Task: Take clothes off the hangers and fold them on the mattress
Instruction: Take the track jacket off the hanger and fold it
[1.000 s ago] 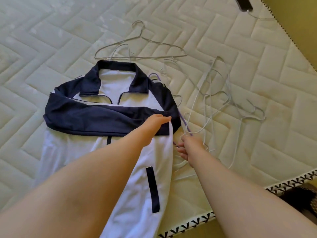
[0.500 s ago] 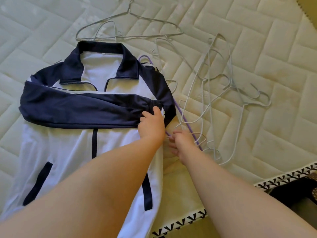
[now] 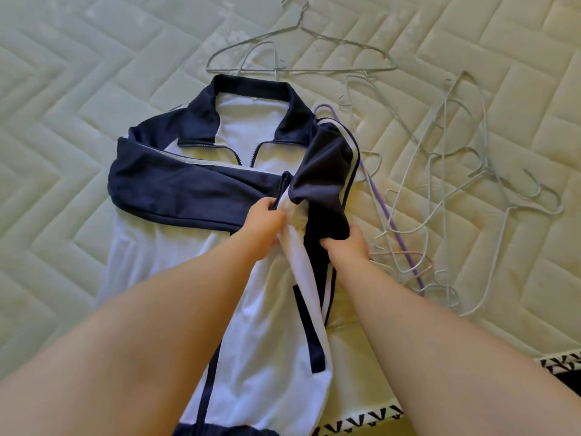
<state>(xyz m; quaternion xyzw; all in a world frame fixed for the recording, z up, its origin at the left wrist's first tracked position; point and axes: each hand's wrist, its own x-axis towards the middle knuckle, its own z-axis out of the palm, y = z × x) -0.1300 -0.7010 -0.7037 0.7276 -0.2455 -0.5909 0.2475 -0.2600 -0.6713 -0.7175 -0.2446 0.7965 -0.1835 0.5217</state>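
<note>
So, the jacket (image 3: pixel 151 190) lies face up on the mattress (image 3: pixel 78 89), collar on the far side of the hands and hem back toward the person. The left hand (image 3: pixel 265 228) pinches the white edge right where the folded-over sleeve ends. Just beside it, the right hand (image 3: pixel 347 247) has a fistful of navy fabric, bunched and lifted off the mattress. Both hands are clamped on the jacket and close together, with only a fold of cloth between them.

Count: one jacket, two hands, and one purple hanger (image 3: pixel 377 209) just outside the right hand. One grey hanger (image 3: pixel 298 48) sits beyond the collar. There's also a tangle of pale hangers (image 3: pixel 456 171) further out past the right hand, maybe five or six, but they overlap too much to count properly.

Versus half a second ago, the left hand was resting on the folded sleeve and the right hand was low at the jacket's edge by the hangers. That side lay flat then; now it's gathered up between both hands. The hangers look unmoved.
</note>
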